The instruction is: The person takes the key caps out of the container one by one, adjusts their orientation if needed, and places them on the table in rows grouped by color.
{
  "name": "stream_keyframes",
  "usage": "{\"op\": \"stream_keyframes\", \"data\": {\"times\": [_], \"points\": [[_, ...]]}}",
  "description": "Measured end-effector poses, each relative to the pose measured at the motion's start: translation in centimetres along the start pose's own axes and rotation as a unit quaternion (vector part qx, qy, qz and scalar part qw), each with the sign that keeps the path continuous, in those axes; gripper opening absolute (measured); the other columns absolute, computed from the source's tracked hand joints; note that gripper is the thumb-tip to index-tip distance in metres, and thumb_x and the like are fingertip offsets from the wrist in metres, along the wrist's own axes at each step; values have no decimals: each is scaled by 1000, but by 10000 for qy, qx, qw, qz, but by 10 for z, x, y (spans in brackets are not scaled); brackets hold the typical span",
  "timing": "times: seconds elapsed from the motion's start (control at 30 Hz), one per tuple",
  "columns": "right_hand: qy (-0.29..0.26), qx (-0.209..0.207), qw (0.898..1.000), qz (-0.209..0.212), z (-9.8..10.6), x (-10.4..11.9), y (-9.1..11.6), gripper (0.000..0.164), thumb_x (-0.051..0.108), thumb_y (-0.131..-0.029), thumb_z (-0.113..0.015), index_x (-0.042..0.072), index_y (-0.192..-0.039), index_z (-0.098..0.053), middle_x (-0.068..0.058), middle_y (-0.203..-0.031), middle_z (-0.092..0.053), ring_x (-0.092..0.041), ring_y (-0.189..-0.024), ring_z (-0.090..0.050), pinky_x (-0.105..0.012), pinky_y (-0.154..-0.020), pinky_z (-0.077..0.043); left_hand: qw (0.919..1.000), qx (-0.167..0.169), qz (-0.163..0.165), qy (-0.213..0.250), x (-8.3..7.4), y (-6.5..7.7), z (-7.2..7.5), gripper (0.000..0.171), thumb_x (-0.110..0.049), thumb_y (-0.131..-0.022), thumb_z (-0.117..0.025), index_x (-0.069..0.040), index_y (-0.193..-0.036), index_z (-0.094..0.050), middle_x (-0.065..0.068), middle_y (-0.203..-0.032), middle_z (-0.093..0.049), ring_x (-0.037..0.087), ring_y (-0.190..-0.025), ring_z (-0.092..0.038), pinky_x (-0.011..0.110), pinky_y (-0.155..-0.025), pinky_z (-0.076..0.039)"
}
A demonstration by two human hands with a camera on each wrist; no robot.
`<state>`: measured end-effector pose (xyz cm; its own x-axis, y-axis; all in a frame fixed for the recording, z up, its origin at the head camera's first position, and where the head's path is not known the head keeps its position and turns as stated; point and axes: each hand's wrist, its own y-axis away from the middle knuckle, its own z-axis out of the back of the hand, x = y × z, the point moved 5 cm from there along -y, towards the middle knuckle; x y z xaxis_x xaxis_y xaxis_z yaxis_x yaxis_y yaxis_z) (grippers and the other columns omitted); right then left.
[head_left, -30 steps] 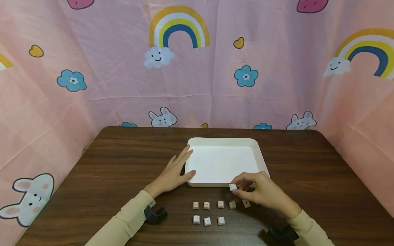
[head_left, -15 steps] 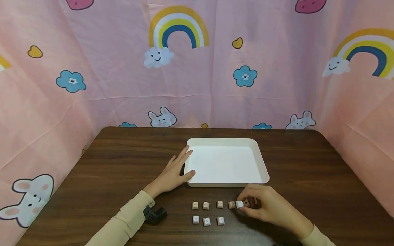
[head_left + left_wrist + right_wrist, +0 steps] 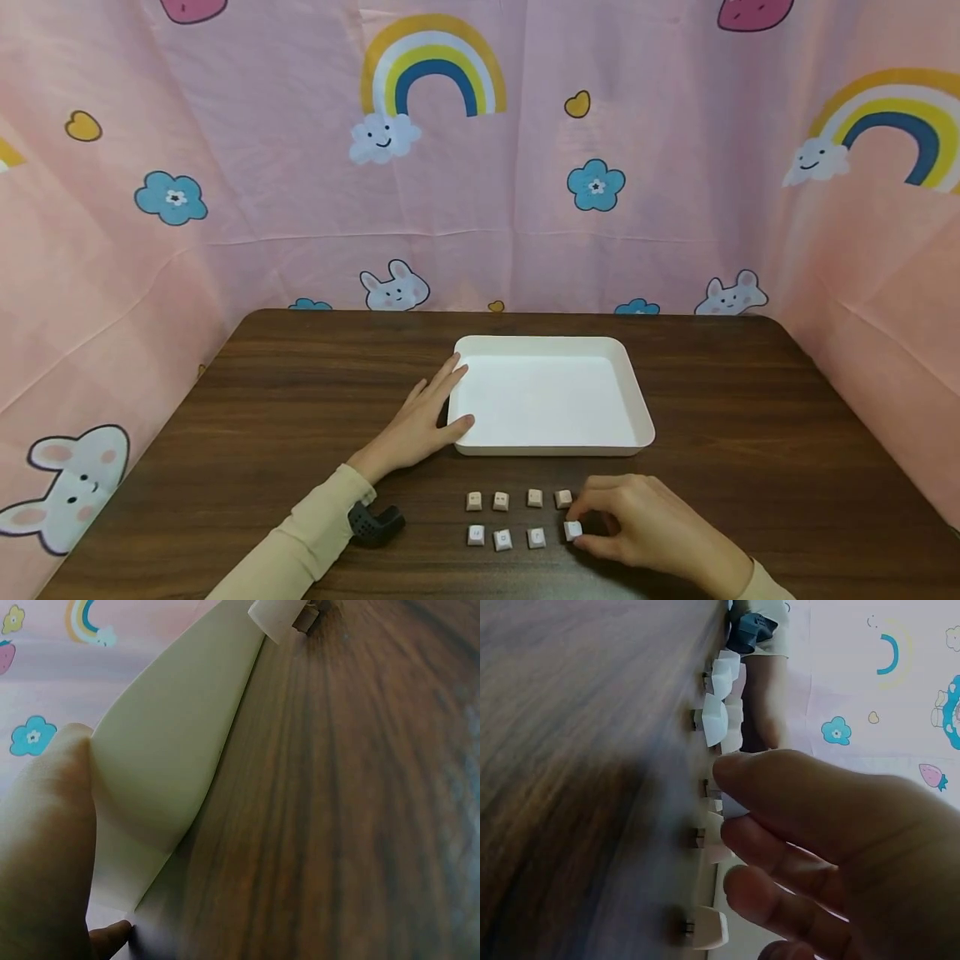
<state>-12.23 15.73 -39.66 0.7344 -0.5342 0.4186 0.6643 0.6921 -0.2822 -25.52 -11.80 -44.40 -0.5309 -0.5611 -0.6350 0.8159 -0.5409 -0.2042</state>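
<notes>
My right hand pinches a white keycap between thumb and index finger at the right end of the front row. In the right wrist view this keycap shows between the fingertips, at or just above the tabletop; I cannot tell which. Three white keycaps lie left of it. Behind them runs a row of beige keycaps, its right end partly hidden by the right hand. My left hand, fingers extended, rests against the left side of a white tray; its thumb touches the tray wall.
The dark wooden table extends around the tray, whose inside shows bare. A pink patterned curtain encloses the back and sides. A black wrist device sits at the left cuff.
From the tray's front edge, my right hand has carried the pinched keycap over the beige row toward me, to the end of the white row. The left hand has stayed put.
</notes>
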Motion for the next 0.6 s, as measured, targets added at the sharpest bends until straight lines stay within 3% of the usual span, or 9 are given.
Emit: {"op": "stream_keyframes", "data": {"times": [0.43, 0.6], "points": [[148, 190, 9997, -23, -4, -4, 4, 14, 29, -84, -85, 27, -96, -77, 21, -87, -63, 17, -59, -40, -1, -51, -29, 10000, 35, 51, 13, -4, -1, -2, 81, -48, -102, -57, -21, -166, -15, 0, -173, -1, 32, -156, -20, 67, -122, -6], [219, -75, 9997, -79, 7, -5, 1, 15, 37, -86, -83, 29, -98, -77, 22, -83, -61, 15, -61, -44, -2, -52, -31, 9999, 65, 113, -82, -4, -2, 0, 84, -51, -101, -58, -21, -166, -13, 0, -173, -1, 32, -158, -13, 66, -123, -8]]}}
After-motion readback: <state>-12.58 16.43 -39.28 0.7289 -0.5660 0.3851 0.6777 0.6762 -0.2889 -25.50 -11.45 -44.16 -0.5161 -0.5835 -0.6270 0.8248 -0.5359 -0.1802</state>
